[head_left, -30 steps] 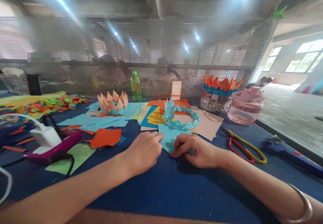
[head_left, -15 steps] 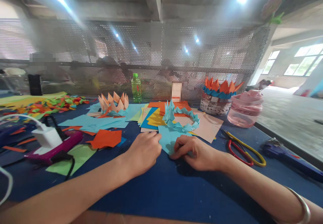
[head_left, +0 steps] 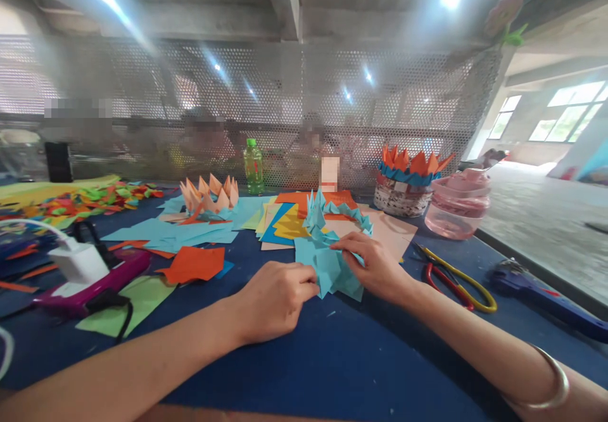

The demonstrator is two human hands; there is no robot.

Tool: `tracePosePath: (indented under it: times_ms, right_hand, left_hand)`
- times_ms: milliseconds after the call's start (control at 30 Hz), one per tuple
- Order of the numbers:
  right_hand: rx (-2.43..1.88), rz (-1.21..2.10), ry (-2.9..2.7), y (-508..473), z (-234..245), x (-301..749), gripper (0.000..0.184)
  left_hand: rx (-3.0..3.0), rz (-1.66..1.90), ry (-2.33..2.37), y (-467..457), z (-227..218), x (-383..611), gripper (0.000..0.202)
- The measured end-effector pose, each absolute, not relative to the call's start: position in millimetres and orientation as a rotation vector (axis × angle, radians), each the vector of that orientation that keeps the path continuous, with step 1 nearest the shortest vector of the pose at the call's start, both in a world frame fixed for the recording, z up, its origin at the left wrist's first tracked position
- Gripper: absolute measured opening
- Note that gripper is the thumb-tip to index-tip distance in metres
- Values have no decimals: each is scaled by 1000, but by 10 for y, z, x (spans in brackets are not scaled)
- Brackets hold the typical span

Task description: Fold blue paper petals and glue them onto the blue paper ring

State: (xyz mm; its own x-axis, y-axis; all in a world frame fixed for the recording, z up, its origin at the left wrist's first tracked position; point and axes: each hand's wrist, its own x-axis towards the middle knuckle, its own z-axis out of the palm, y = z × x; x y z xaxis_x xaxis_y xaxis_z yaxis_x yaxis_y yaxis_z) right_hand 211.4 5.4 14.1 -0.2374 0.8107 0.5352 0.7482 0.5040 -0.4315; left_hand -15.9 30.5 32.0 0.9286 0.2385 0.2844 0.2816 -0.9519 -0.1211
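Observation:
In front of me lies light blue paper (head_left: 327,273) with creases and a raised flap. My left hand (head_left: 280,298) is closed at its lower left edge, thumb and finger pinched at the paper. My right hand (head_left: 380,270) pinches the paper near its upper right, with thumb and index finger close together; part of the sheet is hidden under that hand. Right behind the fingers stands a ring of folded light blue paper (head_left: 316,216), pointed pieces upright at its left. Whether the right fingertips also touch this ring I cannot tell.
Paper sheets (head_left: 285,222) lie behind. Beyond them stand a peach paper crown (head_left: 209,197) and a green bottle (head_left: 254,167). Scissors (head_left: 458,279), a blue glue gun (head_left: 546,298) and a pink water jug (head_left: 458,203) are at right. A purple power strip (head_left: 90,279) with cables sits left.
My right hand has moved up and away from the table with the paper's edge, and more of the light blue paper shows. My left hand has shifted slightly down and right.

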Motion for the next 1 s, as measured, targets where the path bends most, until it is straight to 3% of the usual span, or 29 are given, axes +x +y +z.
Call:
tracePosePath:
  times_ms: [400,800,900,1000]
  right_hand:
    - [-1491,441,-1841,178,63,2087,36]
    - [-1179,598,-1609,128,105,2005,47]
    - [-1108,744,-1441,85,160,1947,47]
    - [-1070,887,-1344,-4,233,1847,46]
  left_hand:
    - [-2942,-431,-411,280,350,-131,31]
    - [-2715,-1365,-959,430,445,-131,30]
    - [-2943,-1596,-1210,451,447,-97,50]
    - [-3510,-1572,-1282,459,416,-61,49]
